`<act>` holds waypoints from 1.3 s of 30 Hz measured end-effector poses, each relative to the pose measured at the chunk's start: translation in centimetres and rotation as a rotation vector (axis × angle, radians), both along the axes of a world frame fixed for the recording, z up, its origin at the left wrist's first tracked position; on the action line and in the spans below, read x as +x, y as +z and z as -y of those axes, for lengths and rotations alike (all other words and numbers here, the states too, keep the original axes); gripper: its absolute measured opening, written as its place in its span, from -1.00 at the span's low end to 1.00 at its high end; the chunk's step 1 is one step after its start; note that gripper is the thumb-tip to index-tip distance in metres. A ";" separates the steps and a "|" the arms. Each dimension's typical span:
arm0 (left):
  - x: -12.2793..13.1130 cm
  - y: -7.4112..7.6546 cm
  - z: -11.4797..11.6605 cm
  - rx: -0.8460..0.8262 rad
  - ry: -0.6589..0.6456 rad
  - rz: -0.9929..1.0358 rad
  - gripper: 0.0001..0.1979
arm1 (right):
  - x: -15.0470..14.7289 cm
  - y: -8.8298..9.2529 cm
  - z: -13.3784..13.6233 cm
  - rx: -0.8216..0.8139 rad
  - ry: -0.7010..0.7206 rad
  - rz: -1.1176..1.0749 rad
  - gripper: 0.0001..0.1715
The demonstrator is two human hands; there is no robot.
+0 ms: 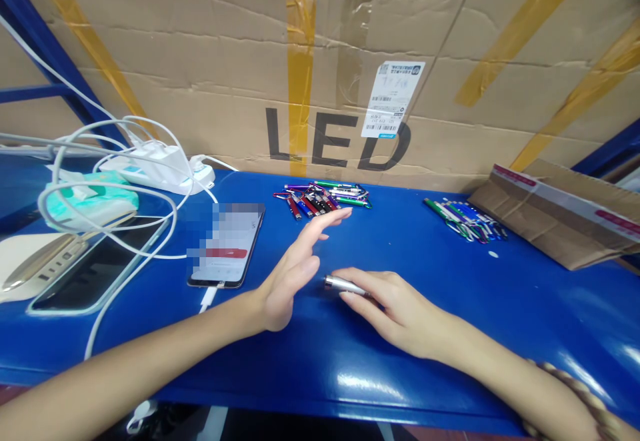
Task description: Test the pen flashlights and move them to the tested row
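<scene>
My right hand point(400, 304) grips a small silver flashlight point(345, 286) between thumb and fingers, a little above the blue tabletop. One metal end sticks out toward my other hand; the rest is covered by my fingers. To its left, my left hand point(295, 271) is held edge-on with fingers stretched out and nothing in them. Just beyond those fingertips lies a pile of small flashlights point(320, 200) in red, blue, green, purple and silver, some with clips. Further right is a second pile of flashlights point(467, 218), mostly green, silver and blue.
Left of my hands lies a lit phone point(227, 248) on a white charging cable point(207, 300). Beyond it are a dark phone point(100, 268), a tissue pack point(90, 201) and a power strip point(160, 164). A large cardboard box point(225, 61) backs the table; an open carton point(555, 218) stands right.
</scene>
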State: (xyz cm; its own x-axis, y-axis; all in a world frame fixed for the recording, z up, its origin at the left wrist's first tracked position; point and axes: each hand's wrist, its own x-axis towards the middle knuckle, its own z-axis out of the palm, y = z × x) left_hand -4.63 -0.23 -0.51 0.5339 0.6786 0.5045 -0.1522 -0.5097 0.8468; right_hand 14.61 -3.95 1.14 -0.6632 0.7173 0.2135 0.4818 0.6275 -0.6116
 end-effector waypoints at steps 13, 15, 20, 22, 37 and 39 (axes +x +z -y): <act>-0.1 0.6 0.2 0.004 0.014 -0.019 -0.46 | 0.0 0.1 -0.1 -0.024 0.017 0.040 -0.72; -0.1 0.5 0.2 0.002 0.017 -0.018 -0.46 | 0.0 0.1 0.0 -0.034 0.011 0.049 -0.71; -0.1 0.7 0.2 -0.003 0.010 -0.002 -0.43 | 0.0 0.1 0.0 -0.054 0.009 0.036 -0.68; -0.1 0.9 0.3 -0.015 0.000 0.001 -0.41 | 0.0 0.0 0.0 -0.065 0.005 0.039 -0.68; 0.0 1.1 -0.7 -0.073 0.029 0.084 -0.34 | 0.2 0.1 -0.3 -0.001 0.012 0.083 -0.60; -0.2 1.8 -1.0 -0.090 0.037 0.090 -0.32 | 0.3 0.2 -0.3 0.000 0.020 0.092 -0.60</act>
State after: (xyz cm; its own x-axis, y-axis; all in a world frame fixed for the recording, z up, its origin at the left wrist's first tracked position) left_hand -4.84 0.74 1.31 0.4628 0.7416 0.4856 -0.2120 -0.4393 0.8730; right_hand 14.93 -3.61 1.35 -0.6940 0.7039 0.1512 0.5233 0.6374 -0.5656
